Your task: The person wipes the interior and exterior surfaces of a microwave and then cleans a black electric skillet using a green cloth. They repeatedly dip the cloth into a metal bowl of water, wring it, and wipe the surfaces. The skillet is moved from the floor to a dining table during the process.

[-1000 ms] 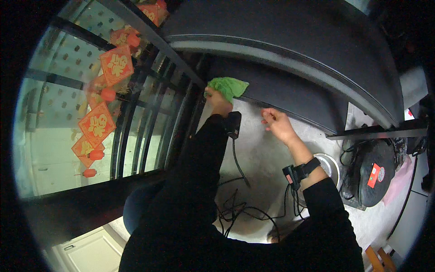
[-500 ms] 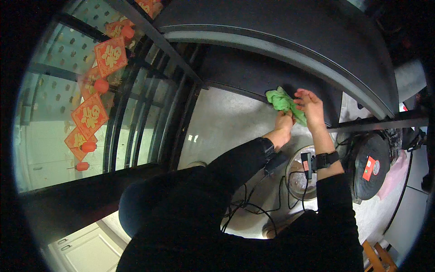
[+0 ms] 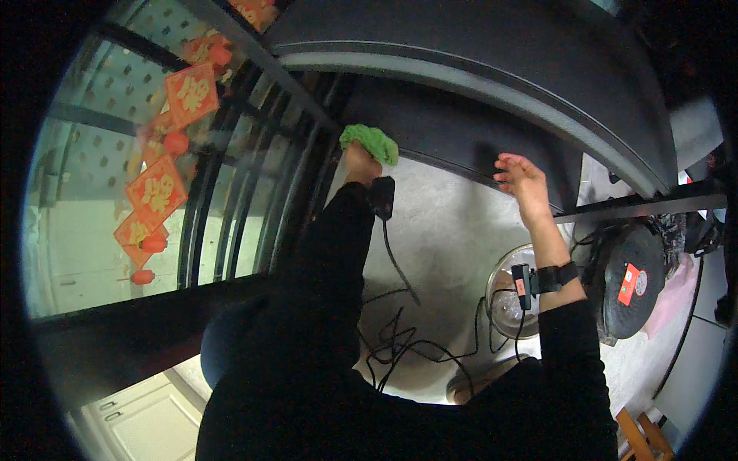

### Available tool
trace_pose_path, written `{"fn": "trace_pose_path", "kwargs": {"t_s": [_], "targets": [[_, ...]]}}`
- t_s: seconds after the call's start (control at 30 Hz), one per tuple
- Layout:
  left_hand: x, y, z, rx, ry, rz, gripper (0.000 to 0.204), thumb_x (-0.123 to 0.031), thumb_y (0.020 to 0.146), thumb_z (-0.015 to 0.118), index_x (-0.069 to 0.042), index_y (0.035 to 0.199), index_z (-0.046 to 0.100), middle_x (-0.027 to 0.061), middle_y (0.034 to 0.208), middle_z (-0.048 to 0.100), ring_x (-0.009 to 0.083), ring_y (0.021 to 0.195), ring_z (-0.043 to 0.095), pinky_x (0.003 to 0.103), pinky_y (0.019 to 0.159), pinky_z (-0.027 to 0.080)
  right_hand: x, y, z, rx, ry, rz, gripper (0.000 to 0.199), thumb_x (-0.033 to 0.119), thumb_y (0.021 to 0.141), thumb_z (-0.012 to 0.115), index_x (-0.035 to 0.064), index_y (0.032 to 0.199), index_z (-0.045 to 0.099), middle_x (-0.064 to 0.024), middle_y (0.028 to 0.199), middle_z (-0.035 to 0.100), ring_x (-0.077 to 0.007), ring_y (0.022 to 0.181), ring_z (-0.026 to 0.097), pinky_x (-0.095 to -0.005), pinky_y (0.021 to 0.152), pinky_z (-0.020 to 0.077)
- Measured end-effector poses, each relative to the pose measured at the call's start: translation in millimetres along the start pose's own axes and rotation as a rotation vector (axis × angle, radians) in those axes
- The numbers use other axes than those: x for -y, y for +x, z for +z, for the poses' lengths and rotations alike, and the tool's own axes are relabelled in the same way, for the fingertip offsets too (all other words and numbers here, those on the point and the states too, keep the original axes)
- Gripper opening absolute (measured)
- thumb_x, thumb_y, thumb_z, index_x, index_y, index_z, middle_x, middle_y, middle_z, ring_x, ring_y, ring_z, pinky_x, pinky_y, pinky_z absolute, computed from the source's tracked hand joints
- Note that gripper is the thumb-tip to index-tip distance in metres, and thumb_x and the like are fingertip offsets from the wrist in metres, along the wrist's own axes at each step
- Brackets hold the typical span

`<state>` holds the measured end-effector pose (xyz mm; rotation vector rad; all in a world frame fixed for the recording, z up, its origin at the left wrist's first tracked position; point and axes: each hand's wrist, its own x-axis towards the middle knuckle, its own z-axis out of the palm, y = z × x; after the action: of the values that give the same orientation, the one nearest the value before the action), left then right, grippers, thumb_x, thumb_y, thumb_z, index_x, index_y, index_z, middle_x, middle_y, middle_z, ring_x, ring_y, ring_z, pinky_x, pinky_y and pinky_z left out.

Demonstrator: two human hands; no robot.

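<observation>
Black cables (image 3: 400,338), perhaps loose, underfoot.

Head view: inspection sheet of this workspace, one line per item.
Surface: pale counter, dark panel behind.
Job's things: green cloth pressed on the panel's lower left.
Clutter: metal bowl; round black appliance.
Grippers: left hand shut on the cloth; right hand open, fingers at the panel.
Cables: black cords tangled on the counter.
Surroundings: window with red decorations.

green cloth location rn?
Head view, upper centre: the green cloth is bunched in the left hand, pressed against the dark panel near the window bars, left of the open right hand.
</observation>
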<state>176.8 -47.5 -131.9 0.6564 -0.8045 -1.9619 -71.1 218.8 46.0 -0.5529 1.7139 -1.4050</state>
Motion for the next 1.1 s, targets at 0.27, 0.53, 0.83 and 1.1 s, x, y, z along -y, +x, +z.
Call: {"fn": "trace_pose_path", "kwargs": {"t_s": [0.27,0.53,0.83,1.1], "targets": [[87.9,-75.8,168.5,-0.582,-0.254,-0.534,0.013,-0.014,0.094,0.041,-0.013,0.091,0.054,0.0022,0.083,0.055,0.0143,0.067,0.049,0.028,0.059,0.046,-11.1,15.0,-19.7,-0.043,0.027,0.126,0.024,0.021,0.093,0.052,0.0036,0.105,0.062,-0.0067,0.098,0.065,-0.0154,0.081,0.062,-0.0279,0.07,0.0501],[105.7,-117.2,234.4,0.033,0.236,-0.942,0.016,-0.018,0.093,0.048,-0.007,0.101,0.057,0.0075,0.096,0.058,0.0214,0.089,0.054,0.035,0.074,0.045,-88.1,0.9,2.0,-0.048,0.393,0.62,0.048,0.057,0.087,0.051,0.0149,0.109,0.054,-0.0058,0.105,0.054,-0.0227,0.093,0.049,-0.0444,0.082,0.0408],[91.3,-104.0,230.7,-0.052,0.26,-0.934,0.024,-0.022,0.093,0.047,-0.003,0.106,0.056,0.0053,0.1,0.057,0.0176,0.093,0.051,0.029,0.084,0.042,-140.2,61.9,6.1,-0.817,0.792,0.626,0.02,0.018,0.088,0.057,0.0056,0.104,0.057,-0.0099,0.092,0.06,-0.0267,0.079,0.062,-0.0405,0.064,0.0517],[77.8,-116.4,220.8,-0.065,0.294,-0.948,0.03,-0.02,0.09,0.053,-0.003,0.115,0.052,0.0044,0.111,0.052,0.0177,0.101,0.051,0.032,0.089,0.041,-137.0,51.3,-69.6,-1.053,1.134,0.282,0.017,0.021,0.089,0.049,0.0104,0.099,0.056,-0.0062,0.092,0.061,-0.0214,0.086,0.059,-0.0354,0.076,0.0484]]}}
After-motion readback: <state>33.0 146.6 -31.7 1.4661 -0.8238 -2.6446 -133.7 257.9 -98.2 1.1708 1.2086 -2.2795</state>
